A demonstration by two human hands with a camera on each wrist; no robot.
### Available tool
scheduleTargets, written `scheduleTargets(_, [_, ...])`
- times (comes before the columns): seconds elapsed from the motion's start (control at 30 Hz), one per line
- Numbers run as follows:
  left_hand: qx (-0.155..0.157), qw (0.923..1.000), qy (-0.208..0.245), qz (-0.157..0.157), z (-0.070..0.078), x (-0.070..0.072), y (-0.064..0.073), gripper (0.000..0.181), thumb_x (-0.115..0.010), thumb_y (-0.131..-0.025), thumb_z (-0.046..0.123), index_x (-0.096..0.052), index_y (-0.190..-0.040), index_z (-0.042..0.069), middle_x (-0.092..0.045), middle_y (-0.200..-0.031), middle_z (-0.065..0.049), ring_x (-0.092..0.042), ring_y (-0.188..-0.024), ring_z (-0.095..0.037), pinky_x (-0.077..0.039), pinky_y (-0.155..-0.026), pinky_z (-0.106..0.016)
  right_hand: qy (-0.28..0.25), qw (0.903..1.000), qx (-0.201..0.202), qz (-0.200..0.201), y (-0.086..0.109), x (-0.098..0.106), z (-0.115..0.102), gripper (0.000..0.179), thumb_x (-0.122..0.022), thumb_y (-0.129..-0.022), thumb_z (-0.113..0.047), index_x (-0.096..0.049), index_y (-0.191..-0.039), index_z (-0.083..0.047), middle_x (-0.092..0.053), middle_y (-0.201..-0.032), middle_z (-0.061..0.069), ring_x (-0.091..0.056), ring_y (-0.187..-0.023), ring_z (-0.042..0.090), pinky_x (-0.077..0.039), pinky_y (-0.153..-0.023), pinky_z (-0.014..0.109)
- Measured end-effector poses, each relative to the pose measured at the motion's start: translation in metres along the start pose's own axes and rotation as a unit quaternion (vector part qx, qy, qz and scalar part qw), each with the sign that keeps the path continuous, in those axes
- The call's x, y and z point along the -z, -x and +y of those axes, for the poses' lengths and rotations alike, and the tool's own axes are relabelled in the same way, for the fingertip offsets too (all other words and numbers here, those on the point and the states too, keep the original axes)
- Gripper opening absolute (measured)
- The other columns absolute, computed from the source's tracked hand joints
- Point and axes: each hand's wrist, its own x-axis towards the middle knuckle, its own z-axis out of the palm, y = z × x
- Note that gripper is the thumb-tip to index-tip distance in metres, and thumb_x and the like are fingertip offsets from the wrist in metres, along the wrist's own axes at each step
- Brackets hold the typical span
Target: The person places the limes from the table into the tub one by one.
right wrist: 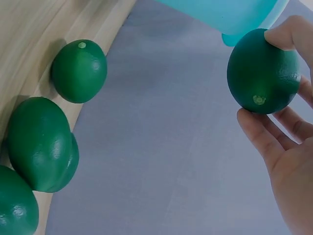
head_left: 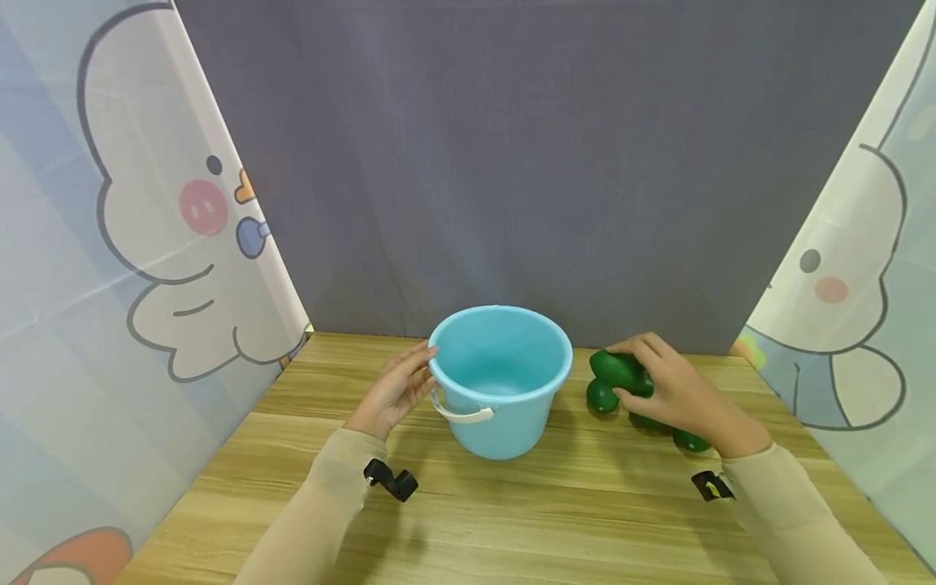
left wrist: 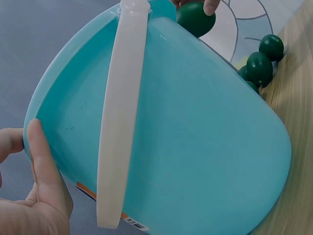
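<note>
A light blue bucket (head_left: 504, 414) stands upright on the wooden table, its white handle (head_left: 468, 417) hanging down on the near left side. My left hand (head_left: 398, 390) holds the bucket's rim at its left, fingertips at the edge. To the right of the bucket, my right hand (head_left: 669, 390) grips a glossy oval green fruit (right wrist: 259, 73) between thumb and fingers. In the right wrist view, this fruit is raised off the table and shows a pale stem spot. Below it in the head view lie several similar green fruits (head_left: 602, 396), partly hidden by the hand.
The wooden table (head_left: 512, 520) ends at a dark grey curtain (head_left: 497, 162) behind the bucket. Cartoon-printed cloths hang at the left (head_left: 58, 341) and right (head_left: 863, 325). Each wrist wears a black mount.
</note>
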Motion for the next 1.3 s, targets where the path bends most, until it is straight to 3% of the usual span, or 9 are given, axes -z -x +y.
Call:
scheduleTargets(0.3, [-0.002, 1.0000, -0.006, 0.001, -0.001, 0.000, 0.000, 0.050, -0.063, -0.101, 0.016, -0.046, -0.146, 0.004, -0.059, -0.104, -0.005, -0.061, -0.075, -0.005, -0.056, -0.062, -0.009, 0.001, 0.9999, 0.013, 0.007, -0.007, 0.001, -0.002, 0.051, -0.072, -0.083, -0.027, -0.060, -0.127, -0.003, -0.057, -0.118, 0.008, -0.054, -0.098, 0.014, -0.051, -0.072, 0.018])
scheduleTargets(0.57, [0.002, 1.0000, 0.001, -0.001, -0.001, -0.001, 0.000, 0.051, -0.064, -0.101, 0.015, -0.046, -0.147, 0.004, -0.059, -0.103, -0.006, -0.061, -0.075, -0.005, -0.056, -0.062, -0.009, 0.000, 0.9991, 0.031, 0.028, -0.017, 0.000, -0.004, 0.049, -0.058, -0.091, -0.036, -0.061, -0.127, -0.002, -0.058, -0.117, 0.010, -0.055, -0.097, 0.016, -0.050, -0.071, 0.017])
scheduleTargets(1.3, [-0.002, 1.0000, -0.005, 0.000, 0.000, 0.000, 0.000, 0.051, -0.066, -0.099, 0.016, -0.048, -0.145, 0.003, -0.060, -0.103, -0.005, -0.061, -0.076, -0.005, -0.056, -0.063, -0.009, -0.011, 0.9988, 0.042, 0.023, -0.039, 0.001, -0.012, 0.050, -0.064, -0.088, -0.032, -0.060, -0.130, -0.003, -0.058, -0.122, 0.009, -0.056, -0.104, 0.020, -0.051, -0.078, 0.022])
